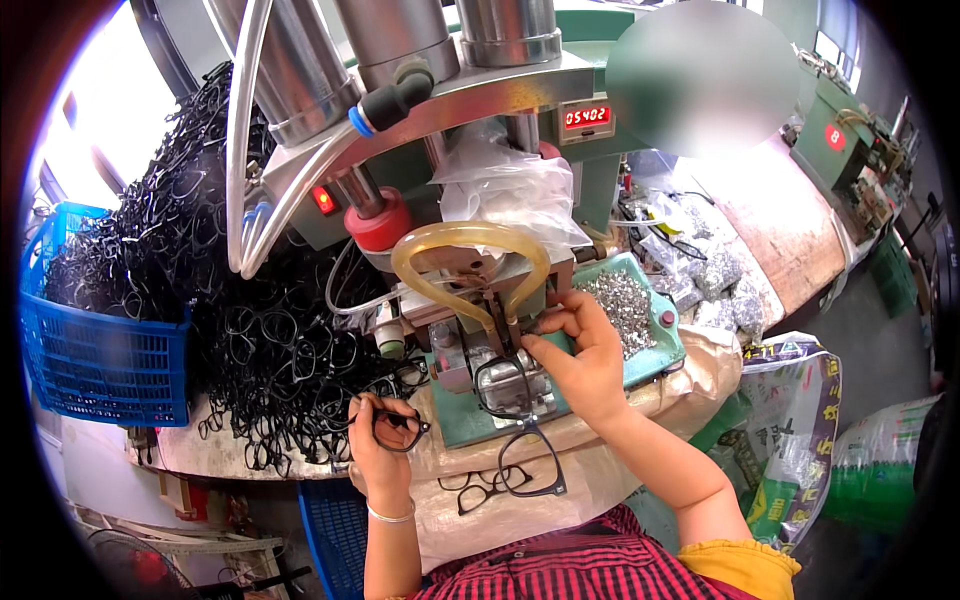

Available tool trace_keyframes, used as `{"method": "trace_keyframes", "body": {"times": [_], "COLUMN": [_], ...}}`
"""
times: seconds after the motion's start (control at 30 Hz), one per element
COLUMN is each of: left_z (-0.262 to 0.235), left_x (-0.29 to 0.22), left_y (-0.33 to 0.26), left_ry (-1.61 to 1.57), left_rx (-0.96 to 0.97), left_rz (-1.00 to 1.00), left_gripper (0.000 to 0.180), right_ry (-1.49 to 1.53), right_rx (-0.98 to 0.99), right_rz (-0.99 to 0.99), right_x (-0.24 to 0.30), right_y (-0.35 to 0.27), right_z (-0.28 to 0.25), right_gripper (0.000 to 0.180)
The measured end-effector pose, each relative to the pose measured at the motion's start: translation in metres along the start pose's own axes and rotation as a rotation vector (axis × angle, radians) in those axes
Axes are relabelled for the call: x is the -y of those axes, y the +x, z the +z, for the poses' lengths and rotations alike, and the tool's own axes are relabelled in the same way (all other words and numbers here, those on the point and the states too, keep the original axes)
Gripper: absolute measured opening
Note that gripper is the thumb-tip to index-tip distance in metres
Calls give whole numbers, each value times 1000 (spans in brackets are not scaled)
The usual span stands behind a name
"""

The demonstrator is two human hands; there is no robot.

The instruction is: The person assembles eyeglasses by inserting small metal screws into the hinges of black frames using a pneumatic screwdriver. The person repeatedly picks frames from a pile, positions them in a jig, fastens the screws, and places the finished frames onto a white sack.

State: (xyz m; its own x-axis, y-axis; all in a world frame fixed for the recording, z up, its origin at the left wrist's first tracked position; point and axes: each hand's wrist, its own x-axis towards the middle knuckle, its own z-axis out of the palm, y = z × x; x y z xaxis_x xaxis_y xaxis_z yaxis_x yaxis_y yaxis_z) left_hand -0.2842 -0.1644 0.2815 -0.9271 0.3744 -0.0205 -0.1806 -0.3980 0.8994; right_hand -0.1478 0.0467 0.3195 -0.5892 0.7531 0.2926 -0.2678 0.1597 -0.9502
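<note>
Visibly, left hand (376, 447) pinched black eyeglass frame (423, 430) at view's seven o'clock; right hand (586, 358) stood at four, grip indeterminable.

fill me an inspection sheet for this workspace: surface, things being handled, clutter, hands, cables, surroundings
surface: worn bench, tan sheet along the near edge
things being handled: black glasses frame held on the left; a larger dark frame at the machine
clutter: big heap of black frames; small metal parts in a teal tray
hands: left hand grips its frame; right hand at the machine, grip unclear
cables: clear tubes, yellowish tube loop
surroundings: blue basket, another green machine
</note>
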Motion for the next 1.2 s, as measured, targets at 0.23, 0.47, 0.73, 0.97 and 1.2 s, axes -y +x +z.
{"method": "trace_keyframes", "body": {"times": [0.23, 0.47, 0.73, 0.97, 1.2], "left_z": [107, 96, 111, 105, 11], "left_x": [-83, -87, -25, -13, -24], "left_y": [-21, -41, -52, -48, -78], "left_ry": [190, 134, -233, -274, 109], "left_rx": [273, 652, 621, 655, 733], "left_rz": [674, 97, -867, -825, -490], "left_gripper": [24, 20, 20, 25, 19], "right_ry": [144, -90, -1170, -1140, -1095], "right_rx": [71, 196, -161, -123, -107], "right_rz": [103, 30, -277, -428, -495], "right_x": [13, 46, -64, -72, -76], "right_y": [0, -16, 11, 58, 33], "right_z": [8, -7, -104, -63, -79], "right_gripper": [54, 48, 17, 13, 8]}}
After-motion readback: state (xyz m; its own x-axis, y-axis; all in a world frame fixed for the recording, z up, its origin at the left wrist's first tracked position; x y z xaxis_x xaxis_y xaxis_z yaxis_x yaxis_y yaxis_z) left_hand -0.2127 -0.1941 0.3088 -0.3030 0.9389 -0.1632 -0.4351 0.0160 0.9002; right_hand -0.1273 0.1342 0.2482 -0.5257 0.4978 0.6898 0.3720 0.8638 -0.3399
